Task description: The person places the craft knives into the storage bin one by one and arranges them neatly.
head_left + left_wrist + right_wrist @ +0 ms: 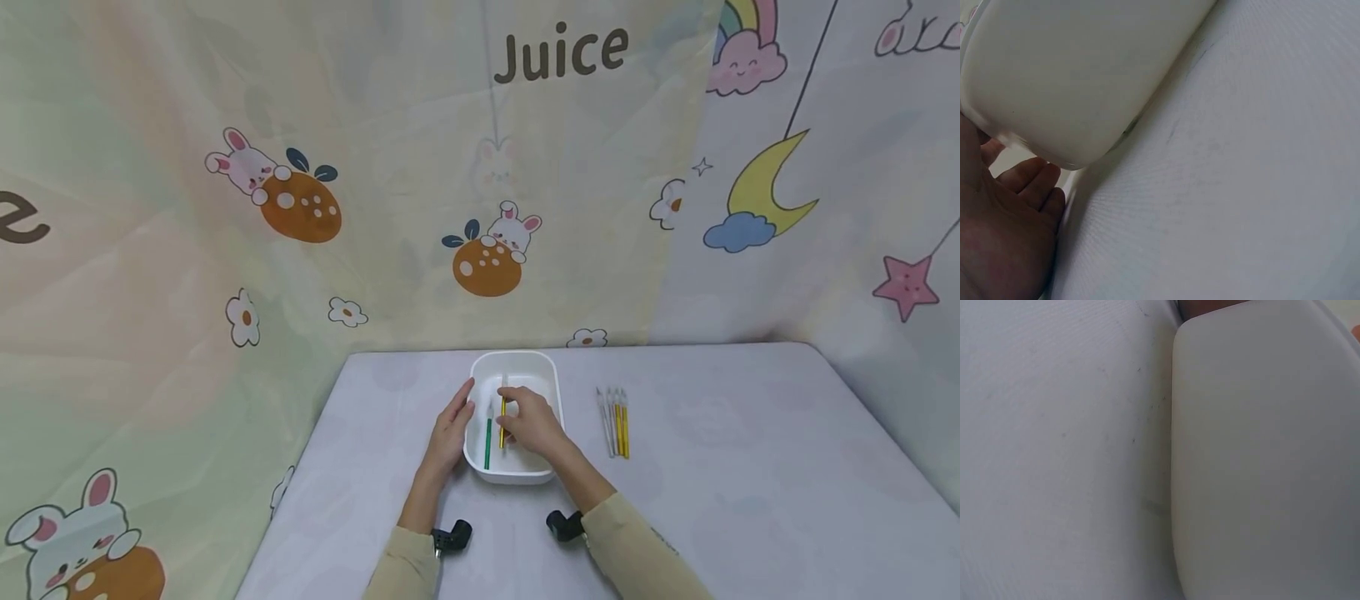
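A white rectangular tray [513, 476] with rounded corners sits on the table. Along its left wall is my left hand [444, 437], fingers extended and fingertips at the rim; the left wrist view shows that hand [1013, 219] beside the tray's outer wall [1072, 75]. Reaching over the right rim, my right hand [534, 423] pinches a slim yellow pen-like stick [502, 410] inside the tray. A green pen-like stick [487, 442] with a pale pointed tip lies lengthwise to its left. The outer wall [1260, 450] fills much of the right wrist view.
To the right of the tray, several slim pointed sticks [618, 425], some silvery and some yellow, lie side by side on the white table [720, 467]. A printed cloth [405, 167] hangs behind the table's back edge. Small black cameras [452, 537] are worn at both wrists.
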